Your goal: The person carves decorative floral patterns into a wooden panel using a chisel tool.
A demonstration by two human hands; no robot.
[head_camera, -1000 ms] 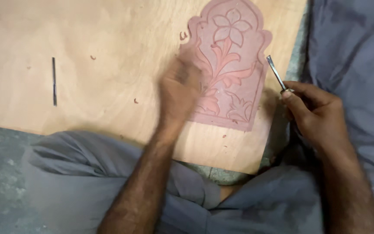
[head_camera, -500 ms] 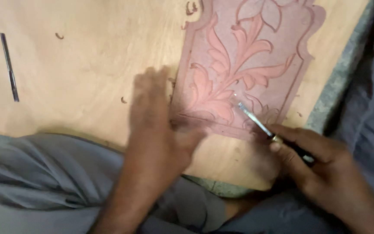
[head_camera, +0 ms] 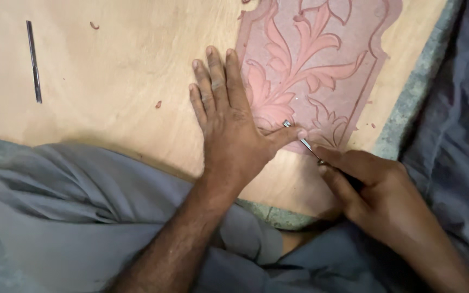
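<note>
Left hand (head_camera: pixel 229 130) is laid flat, released, on the wooden board (head_camera: pixel 115 81), thumb touching the chisel (head_camera: pixel 301 142) blade. Chisel is gripped by the right hand (head_camera: pixel 370 187), tip on the pink carved panel (head_camera: pixel 321 65) at 1 o'clock. A spare tool (head_camera: pixel 33 61) lies at 10 o'clock.

Soft even light, faint shadows, sharp

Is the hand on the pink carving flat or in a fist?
Flat. The left hand lies palm down, fingers spread, across the wooden board and the carved panel.
</note>
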